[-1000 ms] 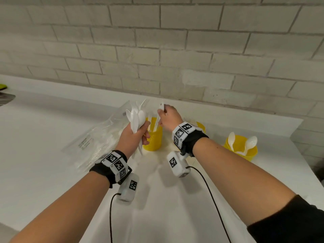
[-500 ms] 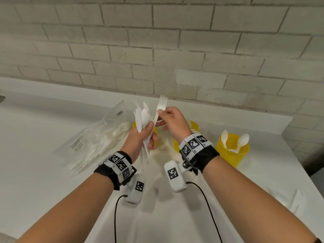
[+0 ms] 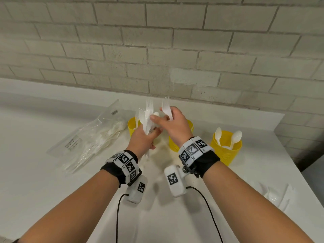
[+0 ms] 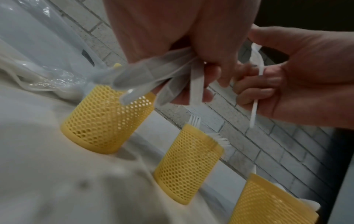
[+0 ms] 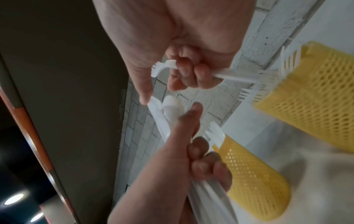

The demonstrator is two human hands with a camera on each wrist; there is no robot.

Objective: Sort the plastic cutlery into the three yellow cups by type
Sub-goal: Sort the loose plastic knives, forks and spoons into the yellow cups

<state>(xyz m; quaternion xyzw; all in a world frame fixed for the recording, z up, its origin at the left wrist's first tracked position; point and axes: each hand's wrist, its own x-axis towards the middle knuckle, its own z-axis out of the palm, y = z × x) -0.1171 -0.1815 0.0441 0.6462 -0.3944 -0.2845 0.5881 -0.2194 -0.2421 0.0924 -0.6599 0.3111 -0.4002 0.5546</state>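
Observation:
My left hand [image 3: 146,137] grips a bundle of white plastic cutlery [image 3: 147,116], forks and spoons mixed, upright above the left cup. My right hand [image 3: 169,121] holds one white fork [image 3: 166,107] in its curled fingers, while its thumb reaches across to a spoon in the bundle. Three yellow mesh cups stand in a row by the wall: the left cup [image 4: 107,121], the middle cup [image 4: 188,165] with fork tines showing, and the right cup [image 3: 226,149] with two spoons. In the right wrist view the fork [image 5: 235,75] points toward the middle cup [image 5: 316,91].
A clear plastic bag [image 3: 87,137] with more white cutlery lies left of the cups. Torn clear wrappers [image 3: 277,195] lie near the white counter's right edge [image 3: 298,172]. A brick wall [image 3: 157,50] rises just behind the cups.
The right hand has drawn one fork clear of the bundle and tucked it into its fingers. Its thumb has come back to the bundle. Both hands sit slightly higher.

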